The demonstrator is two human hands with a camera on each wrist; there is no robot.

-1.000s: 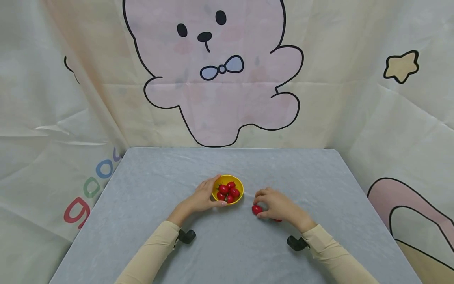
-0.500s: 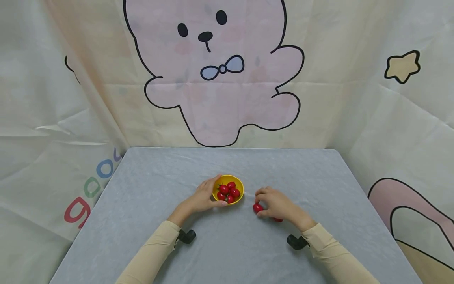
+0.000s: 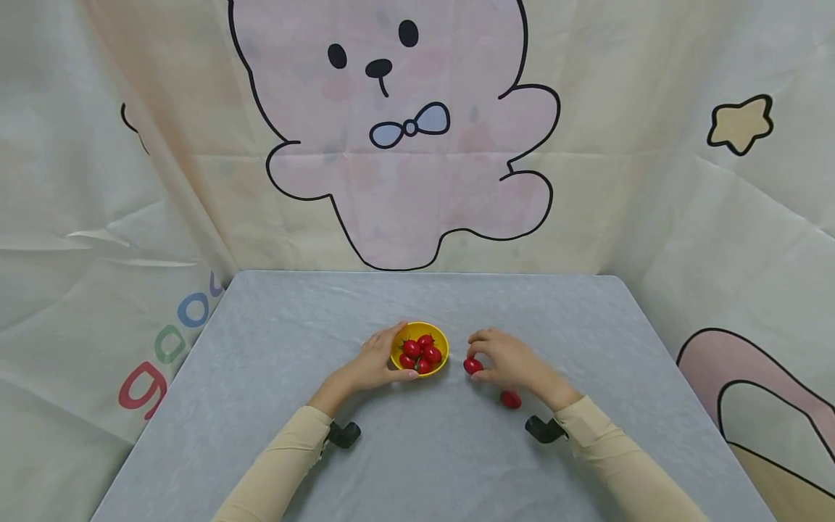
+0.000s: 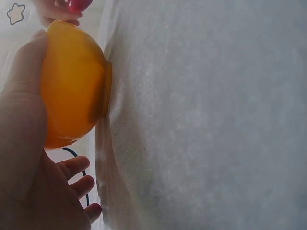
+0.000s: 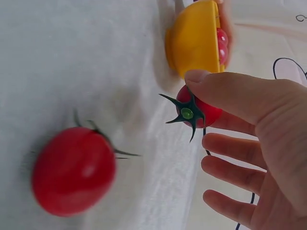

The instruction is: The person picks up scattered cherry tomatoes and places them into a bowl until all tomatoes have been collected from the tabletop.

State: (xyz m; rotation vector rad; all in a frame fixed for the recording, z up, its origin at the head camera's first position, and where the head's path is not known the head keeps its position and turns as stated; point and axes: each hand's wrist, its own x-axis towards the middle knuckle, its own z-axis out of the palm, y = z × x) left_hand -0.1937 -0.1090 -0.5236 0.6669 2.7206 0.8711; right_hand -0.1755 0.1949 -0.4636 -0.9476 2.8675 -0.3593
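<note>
My left hand (image 3: 372, 362) holds a small yellow bowl (image 3: 446, 357) by its left side, thumb at the near rim and fingers toward the far rim. Inside the bowl lie several red cherry tomatoes (image 3: 411, 349). To the right of it, my right hand (image 3: 512, 360) pinches one cherry tomato (image 3: 472, 366) between thumb and fingers. In the right wrist view that tomato's green star-shaped calyx (image 5: 187, 113) faces the camera, and it appears raised off the cloth. Another cherry tomato (image 3: 511, 399) lies on the table just below the right hand.
A grey cloth covers the table (image 3: 417, 464). Behind it hangs a curtain (image 3: 587, 217) printed with a pink bear, and printed cloth also hangs at both sides. A black wrist mount (image 3: 544, 429) juts inward from the right sleeve, and a similar mount (image 3: 343, 435) from the left.
My right hand has moved slightly away from me with its cherry tomato, which has come up, uncovering the other tomato on the table. The left hand and bowl have stayed put.
</note>
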